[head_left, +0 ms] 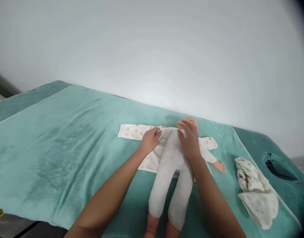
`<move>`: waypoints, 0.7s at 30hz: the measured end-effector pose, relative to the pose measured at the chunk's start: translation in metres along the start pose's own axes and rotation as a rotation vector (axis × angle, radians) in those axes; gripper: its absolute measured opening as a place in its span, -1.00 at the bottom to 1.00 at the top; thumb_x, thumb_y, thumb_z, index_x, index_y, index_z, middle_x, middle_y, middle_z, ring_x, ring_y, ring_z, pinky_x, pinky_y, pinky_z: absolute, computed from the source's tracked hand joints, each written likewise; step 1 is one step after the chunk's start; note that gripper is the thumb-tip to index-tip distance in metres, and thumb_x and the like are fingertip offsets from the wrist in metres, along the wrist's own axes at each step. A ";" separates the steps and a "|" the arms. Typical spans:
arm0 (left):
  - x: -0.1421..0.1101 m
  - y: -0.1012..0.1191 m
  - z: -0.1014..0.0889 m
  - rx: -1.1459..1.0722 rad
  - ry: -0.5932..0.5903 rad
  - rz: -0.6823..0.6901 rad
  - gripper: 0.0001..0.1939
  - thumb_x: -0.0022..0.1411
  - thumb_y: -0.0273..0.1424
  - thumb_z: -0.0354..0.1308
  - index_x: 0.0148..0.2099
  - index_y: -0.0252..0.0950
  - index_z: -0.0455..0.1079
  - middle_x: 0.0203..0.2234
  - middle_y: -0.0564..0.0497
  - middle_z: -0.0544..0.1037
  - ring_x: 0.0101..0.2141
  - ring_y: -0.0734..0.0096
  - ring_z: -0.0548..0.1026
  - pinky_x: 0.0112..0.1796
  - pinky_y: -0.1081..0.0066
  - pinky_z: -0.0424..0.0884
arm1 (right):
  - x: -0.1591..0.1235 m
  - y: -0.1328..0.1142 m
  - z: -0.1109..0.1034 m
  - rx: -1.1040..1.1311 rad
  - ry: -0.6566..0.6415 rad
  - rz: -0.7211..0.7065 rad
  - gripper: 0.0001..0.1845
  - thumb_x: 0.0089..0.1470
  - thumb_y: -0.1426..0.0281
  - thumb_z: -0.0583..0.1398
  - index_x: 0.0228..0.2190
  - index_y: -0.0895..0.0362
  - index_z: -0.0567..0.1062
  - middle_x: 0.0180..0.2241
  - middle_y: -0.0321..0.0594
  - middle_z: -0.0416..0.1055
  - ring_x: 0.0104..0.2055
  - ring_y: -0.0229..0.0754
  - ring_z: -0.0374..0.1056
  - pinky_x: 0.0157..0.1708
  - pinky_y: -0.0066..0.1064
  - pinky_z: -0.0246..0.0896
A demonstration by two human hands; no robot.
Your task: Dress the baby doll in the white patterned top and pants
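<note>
A baby doll (169, 158) with a white cloth body lies on its back, head (194, 123) toward the wall, legs toward me. Spread beneath it is a printed white baby shirt (132, 131), one sleeve stretched out to the left. My left hand (151, 140) pinches white cloth where that sleeve meets the body; the doll's arm on this side is hidden. My right hand (190, 140) is curled over the doll's upper body beside the head, covering part of it. On the right, the doll's other arm (217, 164) lies bare of the shirt sleeve (208, 142).
A crumpled printed white garment (258, 195) lies to the right. Under everything is a green towel-like cover (67, 148) over a padded table with an oval hole (281, 167) at its right end. A pale wall (152, 49) rises behind the table.
</note>
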State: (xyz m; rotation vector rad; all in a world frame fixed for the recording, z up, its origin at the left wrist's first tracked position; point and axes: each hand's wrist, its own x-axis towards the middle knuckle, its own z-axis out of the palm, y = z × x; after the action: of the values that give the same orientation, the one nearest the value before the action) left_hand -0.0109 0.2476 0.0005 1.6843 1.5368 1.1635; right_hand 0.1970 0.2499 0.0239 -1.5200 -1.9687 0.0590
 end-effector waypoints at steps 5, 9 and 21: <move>0.001 -0.001 -0.002 -0.204 0.050 -0.043 -0.69 0.29 -0.15 0.02 -0.38 -0.24 0.37 -0.54 0.10 0.33 -0.43 0.40 0.28 -0.35 0.41 0.18 | -0.071 0.036 -0.033 0.262 0.089 0.553 -0.55 0.11 0.00 0.12 -0.33 0.13 0.55 -0.36 -0.08 0.50 -0.27 -0.01 0.38 -0.28 -0.22 0.29; -0.004 0.005 -0.002 -0.418 0.043 -0.125 -0.68 0.23 -0.10 0.10 -0.36 -0.25 0.41 -0.52 0.10 0.34 -0.44 0.43 0.27 -0.38 0.43 0.20 | -0.079 0.017 -0.038 0.562 -0.080 0.786 -0.49 0.05 -0.08 0.15 -0.41 0.12 0.55 -0.36 -0.13 0.56 -0.27 -0.02 0.45 -0.31 -0.28 0.36; 0.005 -0.002 -0.008 -0.737 0.047 -0.115 -0.59 0.19 -0.08 0.18 -0.10 -0.28 0.54 -0.23 -0.03 0.59 -0.22 0.35 0.47 -0.19 0.42 0.37 | -0.059 -0.019 0.001 1.015 -0.160 0.685 -0.44 -0.03 0.13 0.34 -0.03 0.10 0.43 -0.05 -0.11 0.53 -0.10 -0.01 0.51 -0.16 -0.23 0.52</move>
State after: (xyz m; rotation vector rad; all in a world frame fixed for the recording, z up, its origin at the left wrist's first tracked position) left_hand -0.0189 0.2522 0.0037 1.0648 1.0154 1.4741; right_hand 0.1877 0.1923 0.0040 -1.3652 -1.0733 1.2760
